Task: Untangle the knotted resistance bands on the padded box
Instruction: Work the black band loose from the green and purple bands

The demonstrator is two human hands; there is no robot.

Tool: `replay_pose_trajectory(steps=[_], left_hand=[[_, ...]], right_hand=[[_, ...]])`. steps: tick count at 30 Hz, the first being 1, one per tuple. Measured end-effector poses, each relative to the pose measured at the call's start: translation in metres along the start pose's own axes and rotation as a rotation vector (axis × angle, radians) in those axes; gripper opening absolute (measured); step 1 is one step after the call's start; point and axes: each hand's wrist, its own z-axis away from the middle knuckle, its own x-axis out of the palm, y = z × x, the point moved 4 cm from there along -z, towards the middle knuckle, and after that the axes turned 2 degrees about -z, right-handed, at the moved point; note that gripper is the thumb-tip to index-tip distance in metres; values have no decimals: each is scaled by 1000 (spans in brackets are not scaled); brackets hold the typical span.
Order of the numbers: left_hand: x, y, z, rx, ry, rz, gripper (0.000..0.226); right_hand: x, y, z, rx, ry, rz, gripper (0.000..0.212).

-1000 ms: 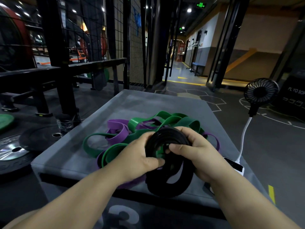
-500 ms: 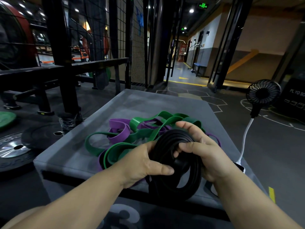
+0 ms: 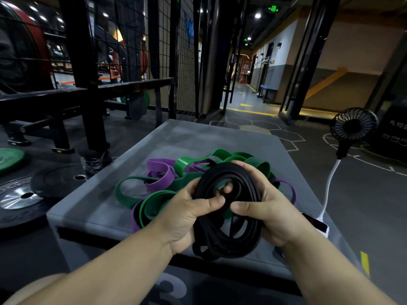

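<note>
- The black rubber resistance band (image 3: 222, 247), wound into a many-stranded coil, is held upright between both hands at the 6 o'clock edge of the grey padded box (image 3: 187, 139). Its lowest loops sag over that near rim.
- The left hand (image 3: 187, 219) grasps the coil at its 9 o'clock side, with the thumb laid across the front strands and the fingers wrapped behind.
- The right hand (image 3: 268, 208) grasps the coil at its 3 o'clock side. Its fingers curl over the top near 1 o'clock and its thumb presses the front strands, nearly meeting the left thumb.
- A fingertip shows through the coil's central opening; which hand it belongs to cannot be told.
- The flat green rubber bands (image 3: 158, 201) and flat purple rubber bands (image 3: 161, 172) lie interlaced in a heap at the middle of the box top. The heap spreads from 9 o'clock to 2 o'clock behind the hands.
- A small black fan on a white bendy neck (image 3: 353, 126) rises beside the box at 3 o'clock.
- A black weight plate with a silver hub (image 3: 19, 197) lies on the floor at 9 o'clock, with a green weight plate (image 3: 8, 158) just beyond it.
</note>
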Motion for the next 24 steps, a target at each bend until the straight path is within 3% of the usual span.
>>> replay_pose_trajectory(steps=[9, 14, 18, 20, 24], left_hand=[[-11, 7, 0, 16, 119, -83, 25], [-14, 20, -1, 93, 108, -161, 28], [-16, 28, 4, 132, 110, -105, 40], [-18, 32, 9, 143, 111, -90, 42], [-24, 60, 23, 225, 156, -258, 37]], right_hand=[[5, 4, -1, -67, 111, -51, 51], [-6, -15, -1, -64, 158, 301, 44], [2, -24, -6, 27, 147, 684, 8], [10, -22, -9, 53, 136, 607, 19], [41, -16, -16, 65, -6, -6, 18]])
